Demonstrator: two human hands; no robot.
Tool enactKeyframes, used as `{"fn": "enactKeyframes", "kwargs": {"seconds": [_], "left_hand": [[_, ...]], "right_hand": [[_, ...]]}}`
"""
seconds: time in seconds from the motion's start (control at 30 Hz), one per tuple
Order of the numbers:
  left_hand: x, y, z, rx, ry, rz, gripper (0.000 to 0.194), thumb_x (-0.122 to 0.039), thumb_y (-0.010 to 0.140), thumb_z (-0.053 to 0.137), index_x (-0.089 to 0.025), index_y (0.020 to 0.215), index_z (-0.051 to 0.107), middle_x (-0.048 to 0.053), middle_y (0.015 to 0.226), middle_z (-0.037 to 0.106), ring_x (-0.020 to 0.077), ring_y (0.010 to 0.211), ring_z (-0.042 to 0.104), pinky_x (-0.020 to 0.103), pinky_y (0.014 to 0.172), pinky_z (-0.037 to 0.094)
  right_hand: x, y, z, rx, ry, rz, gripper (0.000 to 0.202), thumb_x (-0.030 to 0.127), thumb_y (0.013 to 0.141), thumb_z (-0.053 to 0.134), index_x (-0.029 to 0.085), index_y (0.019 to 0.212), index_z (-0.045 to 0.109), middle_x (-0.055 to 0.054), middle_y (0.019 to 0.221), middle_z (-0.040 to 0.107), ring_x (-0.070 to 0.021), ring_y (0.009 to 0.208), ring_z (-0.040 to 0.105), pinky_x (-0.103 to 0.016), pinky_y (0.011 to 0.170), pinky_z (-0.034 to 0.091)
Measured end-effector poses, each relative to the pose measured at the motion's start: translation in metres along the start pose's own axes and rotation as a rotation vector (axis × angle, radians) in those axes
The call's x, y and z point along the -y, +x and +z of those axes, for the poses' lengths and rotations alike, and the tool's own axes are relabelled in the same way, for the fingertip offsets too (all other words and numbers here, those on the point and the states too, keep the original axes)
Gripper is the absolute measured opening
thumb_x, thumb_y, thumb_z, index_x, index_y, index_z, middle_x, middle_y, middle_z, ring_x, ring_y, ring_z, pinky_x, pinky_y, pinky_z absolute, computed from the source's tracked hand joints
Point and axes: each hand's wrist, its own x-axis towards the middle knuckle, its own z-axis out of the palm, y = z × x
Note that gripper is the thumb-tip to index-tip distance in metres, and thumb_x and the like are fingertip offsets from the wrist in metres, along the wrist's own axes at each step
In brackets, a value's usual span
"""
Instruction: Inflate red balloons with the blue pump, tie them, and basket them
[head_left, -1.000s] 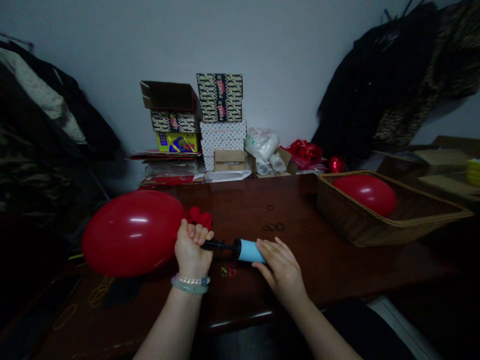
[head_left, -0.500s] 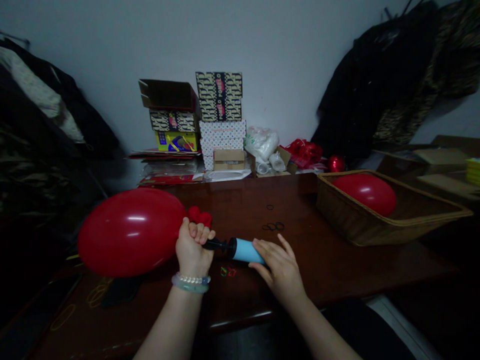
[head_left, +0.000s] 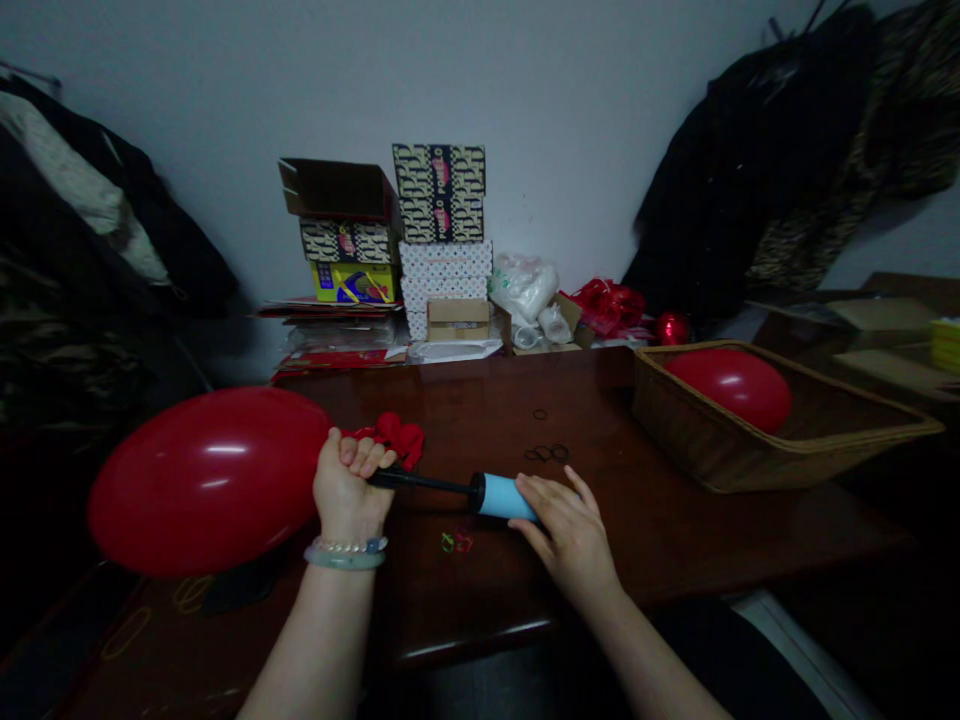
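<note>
A large inflated red balloon [head_left: 210, 480] lies at the left, its neck end hidden in my left hand [head_left: 352, 485]. That hand is closed round the balloon's neck and the black end of a hand pump. The pump's thin black rod runs right into its light-blue barrel [head_left: 504, 497]. My right hand [head_left: 571, 535] is wrapped round the barrel's right end. Some limp red balloons [head_left: 401, 438] lie just behind my left hand. Black bands [head_left: 546, 453] lie on the brown table [head_left: 600, 420], and small green and pink bands [head_left: 456, 542] are nearer the front.
A wicker basket [head_left: 727, 455] holding another red balloon [head_left: 731, 388] stands at the right. Stacked boxes [head_left: 442, 195] and plastic bags [head_left: 525, 285] line the wall. Yellowish bands [head_left: 127, 633] and a dark flat object [head_left: 238, 587] lie at the front left.
My left hand has moved left with the balloon and the pump's black end, exposing more rod. The balloon looks a little larger. My right hand and the barrel have shifted slightly right.
</note>
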Motion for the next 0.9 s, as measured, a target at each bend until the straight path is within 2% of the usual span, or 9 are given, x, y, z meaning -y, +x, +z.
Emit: {"fn": "enactKeyframes", "kwargs": {"seconds": [0.17, 0.53, 0.7, 0.9], "left_hand": [[0.010, -0.004, 0.003, 0.007, 0.003, -0.006, 0.045, -0.026, 0.093, 0.046, -0.019, 0.053, 0.025, -0.008, 0.039, 0.024, 0.0048, 0.031, 0.025, 0.021, 0.040, 0.029], [0.059, -0.021, 0.005, 0.017, 0.090, -0.067, 0.047, -0.031, 0.091, 0.052, -0.019, 0.053, 0.027, -0.009, 0.041, 0.024, 0.0048, 0.034, 0.023, 0.021, 0.042, 0.030], [0.058, -0.022, 0.004, 0.023, 0.092, -0.040, 0.047, -0.033, 0.090, 0.053, -0.019, 0.054, 0.028, -0.009, 0.042, 0.025, 0.0050, 0.034, 0.025, 0.021, 0.043, 0.031], [0.043, -0.017, 0.007, 0.014, 0.071, -0.017, 0.047, -0.031, 0.091, 0.051, -0.019, 0.053, 0.026, -0.009, 0.040, 0.024, 0.0052, 0.033, 0.023, 0.021, 0.041, 0.029]], "right_hand": [[0.006, 0.000, 0.001, -0.021, 0.013, 0.001, 0.046, 0.027, 0.088, 0.064, 0.024, 0.133, 0.053, -0.006, 0.120, 0.069, -0.0232, 0.106, 0.065, -0.051, 0.109, 0.037], [0.019, -0.004, 0.009, -0.006, 0.050, 0.038, 0.044, 0.027, 0.090, 0.062, 0.023, 0.133, 0.053, -0.008, 0.117, 0.070, -0.0238, 0.103, 0.065, -0.052, 0.106, 0.040], [0.016, -0.001, 0.005, 0.034, 0.035, 0.044, 0.043, 0.028, 0.089, 0.063, 0.025, 0.131, 0.055, -0.006, 0.117, 0.070, -0.0238, 0.105, 0.065, -0.052, 0.107, 0.039], [0.011, 0.002, 0.003, 0.043, 0.061, 0.028, 0.046, 0.032, 0.090, 0.062, 0.026, 0.134, 0.052, -0.006, 0.120, 0.069, -0.0232, 0.108, 0.064, -0.052, 0.110, 0.035]]}}
